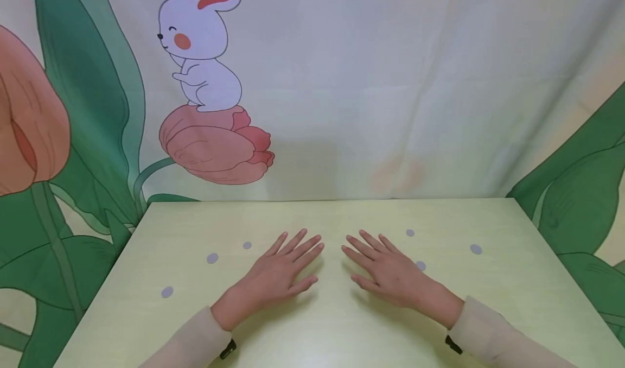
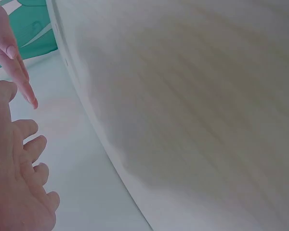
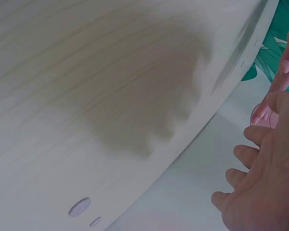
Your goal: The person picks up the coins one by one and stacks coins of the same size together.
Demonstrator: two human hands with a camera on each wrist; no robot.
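Palm down, my left hand [image 1: 280,273] hovers over the pale wooden table [image 1: 322,335] with its fingers spread. Facing it from the other side, my right hand [image 1: 393,273] is held the same way, its fingers apart. A gap separates the two hands, and neither holds anything. Below each hand a shadow falls on the tabletop. In the left wrist view the left hand [image 2: 19,178] shows at the left edge, with the right hand [image 2: 12,53] beyond it. The right wrist view has the right hand [image 3: 265,173] at its right edge.
Several grey round spots, such as one grey spot [image 1: 212,258] at the left and another grey spot [image 1: 476,249] at the right, mark the tabletop. Behind the table hangs a curtain [image 1: 342,86] printed with a rabbit, tulips and leaves.
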